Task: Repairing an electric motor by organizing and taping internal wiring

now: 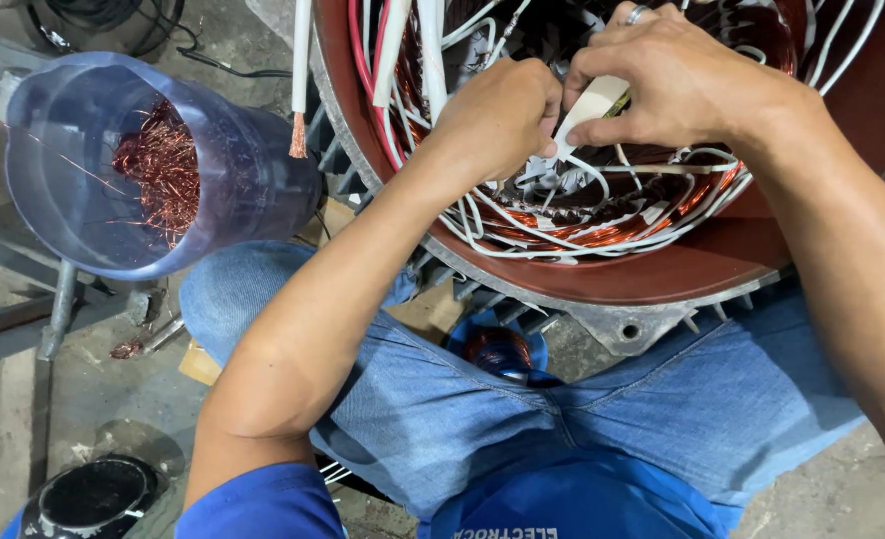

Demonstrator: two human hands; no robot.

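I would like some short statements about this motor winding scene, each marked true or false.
1. Both hands work inside the motor housing. True.
2. The right hand wears a ring. True.
3. The plastic jug holds water. False: it holds scraps of copper wire.
4. The left hand rests on the knee. False: it is closed among the white sleeved wires.
5. The person wears black trousers. False: blue jeans.

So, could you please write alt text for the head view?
Two bare hands work inside a large motor stator: the right hand pinches a white insulating strip, the left hand closed among copper windings. A plastic container of copper scraps sits left.
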